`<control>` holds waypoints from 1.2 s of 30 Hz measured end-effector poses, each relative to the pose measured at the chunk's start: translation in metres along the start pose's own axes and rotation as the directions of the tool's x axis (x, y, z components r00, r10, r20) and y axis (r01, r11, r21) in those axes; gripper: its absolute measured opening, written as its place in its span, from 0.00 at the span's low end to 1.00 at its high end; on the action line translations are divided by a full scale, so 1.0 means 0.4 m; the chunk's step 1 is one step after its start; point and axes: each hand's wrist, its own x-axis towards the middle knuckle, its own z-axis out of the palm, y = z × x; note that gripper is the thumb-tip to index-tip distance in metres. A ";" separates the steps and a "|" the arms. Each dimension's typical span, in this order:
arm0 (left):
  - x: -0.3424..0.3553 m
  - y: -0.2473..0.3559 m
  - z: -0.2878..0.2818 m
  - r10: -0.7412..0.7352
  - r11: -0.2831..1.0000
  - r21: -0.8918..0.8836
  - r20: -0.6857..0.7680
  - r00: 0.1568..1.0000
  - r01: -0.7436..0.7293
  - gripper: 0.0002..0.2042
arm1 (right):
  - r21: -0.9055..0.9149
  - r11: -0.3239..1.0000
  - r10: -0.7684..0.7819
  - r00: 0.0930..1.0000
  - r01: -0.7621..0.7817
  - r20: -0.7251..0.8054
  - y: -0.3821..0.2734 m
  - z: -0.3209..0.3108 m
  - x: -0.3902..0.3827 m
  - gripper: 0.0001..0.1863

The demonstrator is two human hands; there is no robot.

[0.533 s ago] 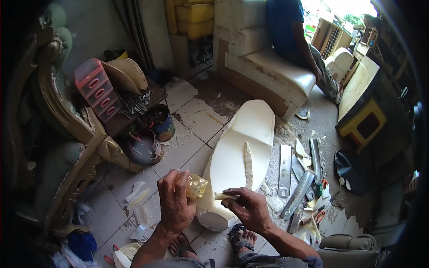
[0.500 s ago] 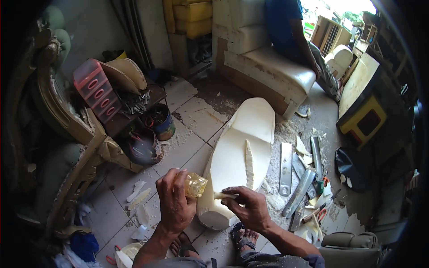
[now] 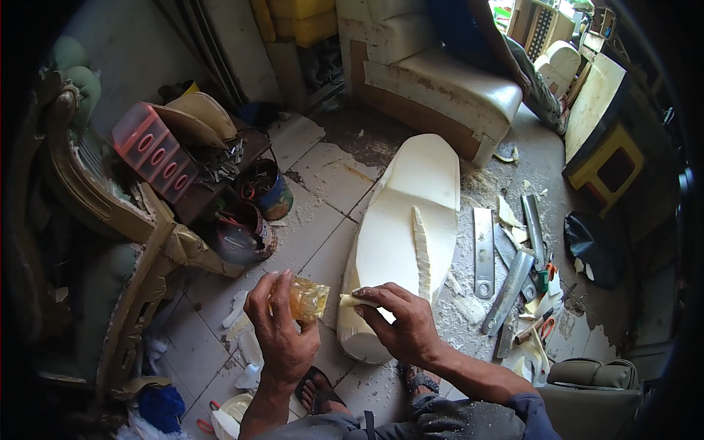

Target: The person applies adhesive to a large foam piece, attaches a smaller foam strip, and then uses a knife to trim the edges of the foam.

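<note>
My left hand (image 3: 282, 341) grips a crumpled, translucent container of amber material (image 3: 308, 299), held over the floor at the near left end of a long cream foam seat shape (image 3: 403, 176). Beside it, my right hand (image 3: 396, 323) pinches a small pale foam piece (image 3: 350, 300) between thumb and fingers, close to the container's mouth, above the seat shape's near end. A ragged narrow foam strip (image 3: 420, 253) lies along the top of the seat shape.
Left stand a carved chair frame (image 3: 147, 242), a pink plastic organiser (image 3: 158, 154) and buckets (image 3: 265, 192). Metal bars (image 3: 482, 253), tools and foam scraps litter the right side. A person (image 3: 535, 95) sits on a worn padded seat (image 3: 455, 88). A panel (image 3: 594, 103) leans at right.
My left hand and container have shifted left and slightly up; my right hand has moved slightly up and left. The surroundings shift in the view, with the seat shape appearing higher and farther right.
</note>
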 end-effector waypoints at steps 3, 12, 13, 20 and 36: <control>0.003 0.010 -0.003 -0.012 0.998 0.061 0.028 1.000 0.010 0.43 | -0.027 0.997 -0.071 0.996 0.069 -0.047 -0.003 0.002 0.004 0.13; 0.011 0.033 -0.017 -0.027 0.993 0.117 0.081 0.996 0.018 0.42 | -0.155 0.903 -0.413 0.909 0.401 -0.051 0.018 0.009 0.019 0.18; 0.011 0.034 -0.017 -0.023 0.993 0.119 0.084 0.996 0.013 0.41 | -0.185 0.880 -0.454 0.890 0.438 -0.049 0.022 0.010 0.022 0.19; 0.005 0.032 -0.009 -0.022 1.000 0.004 0.112 0.993 0.022 0.40 | -0.270 0.804 -0.547 0.837 0.530 0.014 0.036 0.020 0.020 0.21; -0.003 0.019 0.005 -0.097 0.986 -0.118 0.178 0.979 0.119 0.39 | 0.188 0.968 0.112 0.957 -0.166 0.268 0.037 -0.014 0.017 0.11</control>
